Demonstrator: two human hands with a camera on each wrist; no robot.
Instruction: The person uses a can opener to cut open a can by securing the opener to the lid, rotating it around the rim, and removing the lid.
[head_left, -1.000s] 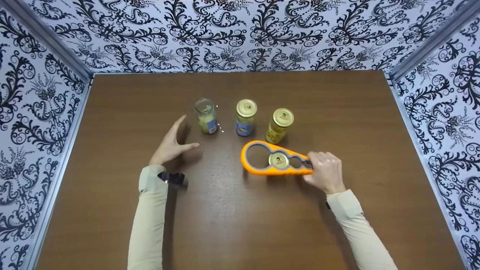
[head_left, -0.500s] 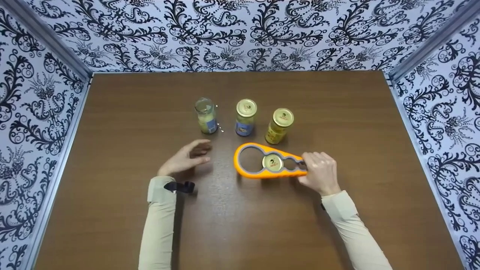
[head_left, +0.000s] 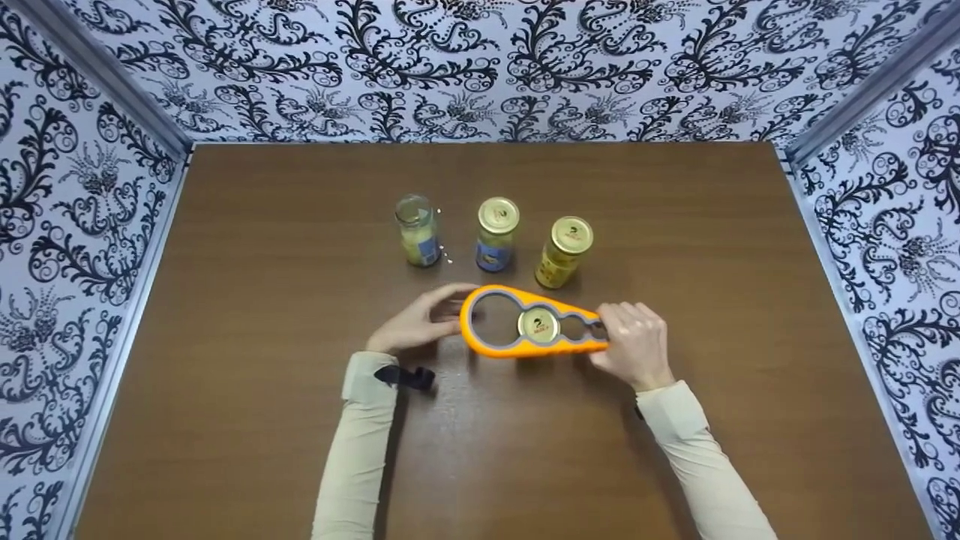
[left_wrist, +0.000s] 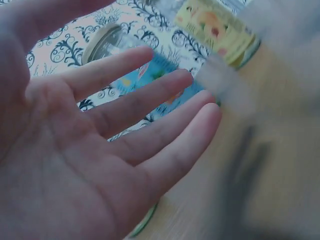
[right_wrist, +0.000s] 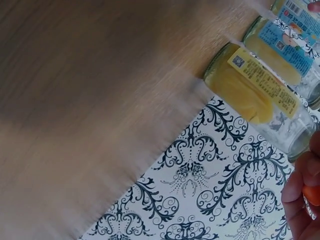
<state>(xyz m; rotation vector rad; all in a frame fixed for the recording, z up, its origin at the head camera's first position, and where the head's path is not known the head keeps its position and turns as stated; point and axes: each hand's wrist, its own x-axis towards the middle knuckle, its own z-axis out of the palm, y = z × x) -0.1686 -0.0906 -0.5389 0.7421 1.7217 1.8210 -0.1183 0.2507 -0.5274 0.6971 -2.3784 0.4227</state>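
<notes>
My right hand [head_left: 636, 341] grips the narrow end of an orange jar opener [head_left: 466, 322] with grey-lined holes. A gold jar lid [head_left: 539, 325] sits in its middle hole. At the opener's wide end is my left hand [head_left: 420, 319], thumb and fingers apart. The left wrist view shows that palm [left_wrist: 55, 145] with its fingers extended. In the right wrist view, only part of the right hand [right_wrist: 297, 200] appears at the edge. Beyond the hands stand a lidless jar [head_left: 424, 251], a lidded jar with a blue label [head_left: 493, 255] and a lidded yellow-labelled jar [head_left: 556, 270].
All the jars stand upright on a brown wooden table [head_left: 480, 450]. Small white bits [head_left: 448, 259] lie beside the lidless jar. Patterned panels [head_left: 495, 75] wall the table at the back and both sides.
My left hand has moved right and nearer, from beside the lidless jar to the opener's wide end. The opener, with the lid in it, has shifted slightly left in my right hand.
</notes>
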